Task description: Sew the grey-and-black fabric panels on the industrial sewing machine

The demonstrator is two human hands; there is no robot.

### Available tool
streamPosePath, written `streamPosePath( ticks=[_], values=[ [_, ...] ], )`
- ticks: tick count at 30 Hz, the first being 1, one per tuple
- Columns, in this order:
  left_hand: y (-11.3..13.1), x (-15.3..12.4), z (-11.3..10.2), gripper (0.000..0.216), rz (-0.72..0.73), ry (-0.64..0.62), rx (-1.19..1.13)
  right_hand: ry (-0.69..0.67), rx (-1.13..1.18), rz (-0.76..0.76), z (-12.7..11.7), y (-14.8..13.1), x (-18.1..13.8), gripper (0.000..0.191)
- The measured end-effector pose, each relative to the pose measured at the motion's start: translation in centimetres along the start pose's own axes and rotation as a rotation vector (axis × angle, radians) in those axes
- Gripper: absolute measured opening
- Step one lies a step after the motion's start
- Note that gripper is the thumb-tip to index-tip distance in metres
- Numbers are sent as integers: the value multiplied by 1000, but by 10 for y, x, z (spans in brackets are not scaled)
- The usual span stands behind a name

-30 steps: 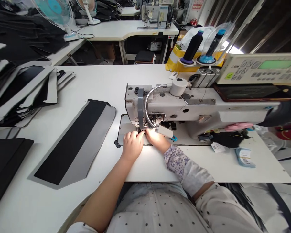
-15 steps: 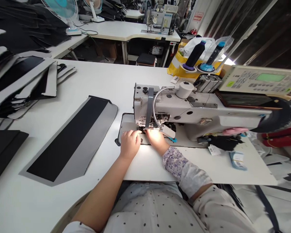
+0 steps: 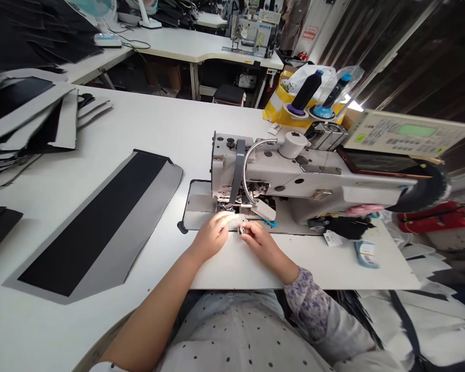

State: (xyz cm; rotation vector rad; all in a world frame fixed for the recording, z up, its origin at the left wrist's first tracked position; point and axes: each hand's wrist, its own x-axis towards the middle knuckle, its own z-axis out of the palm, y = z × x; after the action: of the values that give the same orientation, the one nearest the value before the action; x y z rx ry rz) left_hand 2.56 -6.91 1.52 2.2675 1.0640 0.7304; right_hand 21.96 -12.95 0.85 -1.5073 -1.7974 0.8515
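A sewing machine point(image 3: 263, 168) stands on the white table in front of me. My right hand point(image 3: 260, 243) pinches a small round metal bobbin point(image 3: 242, 230) just in front of the machine's bed. Close beside it, my left hand point(image 3: 211, 235) reaches to the front edge of the needle area, its fingers pressed together. What these fingers hold, if anything, is too small to make out. Both hands are in front of the steel bed plate point(image 3: 197, 204), below the small lamp point(image 3: 263, 209) on its bent metal tube.
A black and grey panel point(image 3: 101, 222) lies flat at left, with stacked cut pieces point(image 3: 27, 124) beyond it. Two thread cones point(image 3: 306, 93) stand behind the machine, near a control panel point(image 3: 411, 132). A blue packet point(image 3: 367, 254) lies at right.
My right hand has drawn back from beneath the machine head, toward me and slightly right, and the bobbin now shows in its fingers. My left hand stays near the needle area, slightly lower.
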Motion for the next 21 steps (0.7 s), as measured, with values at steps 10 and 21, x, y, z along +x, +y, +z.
streamPosePath(
  ticks=[10,21],
  values=[
    [27,-8,4,24,-14,-276,-110,-104,554,117,-16,-8,-35,33],
    [69,-43,-28,37,-411,-381,-298,172,37,-55,6,-10,-11,31]
  ],
)
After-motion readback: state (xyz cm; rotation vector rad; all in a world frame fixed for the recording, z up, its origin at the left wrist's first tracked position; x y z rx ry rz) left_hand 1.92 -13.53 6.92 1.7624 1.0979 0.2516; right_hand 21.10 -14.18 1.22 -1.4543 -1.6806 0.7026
